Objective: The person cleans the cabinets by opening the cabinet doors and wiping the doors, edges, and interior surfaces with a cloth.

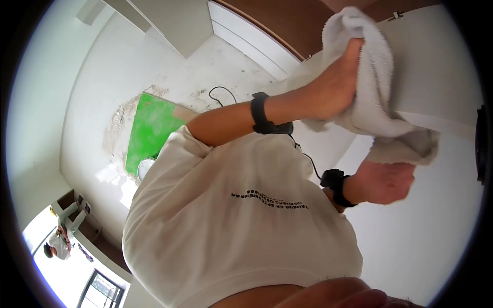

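A white towel [377,77] hangs in loose folds between my two hands. My left hand [339,84] grips its upper part, with most of the fingers buried in the fabric. Below it, my right hand [387,180] is closed in a fist at the towel's greyish lower end, and cloth bulges out above the knuckles. Each wrist carries a black strapped device, one on the left wrist [262,114] and one on the right [336,186].
Behind the towel are pale panels [436,66] and a brown cabinet part with a metal hinge [395,16]. A green board [151,128] lies on the dusty, marked floor near a black cable [222,90]. Another person [62,236] is at the far left, by the windows [100,291].
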Available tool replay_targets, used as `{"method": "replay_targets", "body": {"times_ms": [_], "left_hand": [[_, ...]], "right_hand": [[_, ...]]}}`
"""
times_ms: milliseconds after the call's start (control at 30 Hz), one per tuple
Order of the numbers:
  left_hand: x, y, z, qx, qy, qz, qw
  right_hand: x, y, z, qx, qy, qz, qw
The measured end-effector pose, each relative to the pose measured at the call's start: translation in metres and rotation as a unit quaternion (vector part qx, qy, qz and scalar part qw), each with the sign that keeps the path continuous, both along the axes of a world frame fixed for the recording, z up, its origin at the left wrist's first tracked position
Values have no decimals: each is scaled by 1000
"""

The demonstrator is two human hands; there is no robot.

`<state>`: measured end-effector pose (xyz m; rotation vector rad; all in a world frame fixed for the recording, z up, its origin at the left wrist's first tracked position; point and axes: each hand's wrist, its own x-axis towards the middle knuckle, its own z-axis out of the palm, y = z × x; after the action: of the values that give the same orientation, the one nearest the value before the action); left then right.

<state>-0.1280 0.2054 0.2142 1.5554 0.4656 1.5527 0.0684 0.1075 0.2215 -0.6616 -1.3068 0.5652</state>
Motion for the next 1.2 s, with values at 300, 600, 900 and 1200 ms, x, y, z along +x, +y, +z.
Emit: {"method": "replay_targets", "body": {"times_ms": [300, 600, 900, 1200], "left_hand": [[27, 41, 2, 190, -46, 14, 981], [32, 21, -77, 28, -49, -45, 997], [23, 2, -141, -122, 82, -76, 986], [3, -20, -141, -323, 144, -259, 899]], "right_hand": [[-74, 98, -26, 181, -181, -223, 941], [-47, 96, -101, 109, -195, -46, 974], [-52, 60, -155, -78, -215, -106, 968], [-94, 28, -115, -261, -111, -238, 929]]}}
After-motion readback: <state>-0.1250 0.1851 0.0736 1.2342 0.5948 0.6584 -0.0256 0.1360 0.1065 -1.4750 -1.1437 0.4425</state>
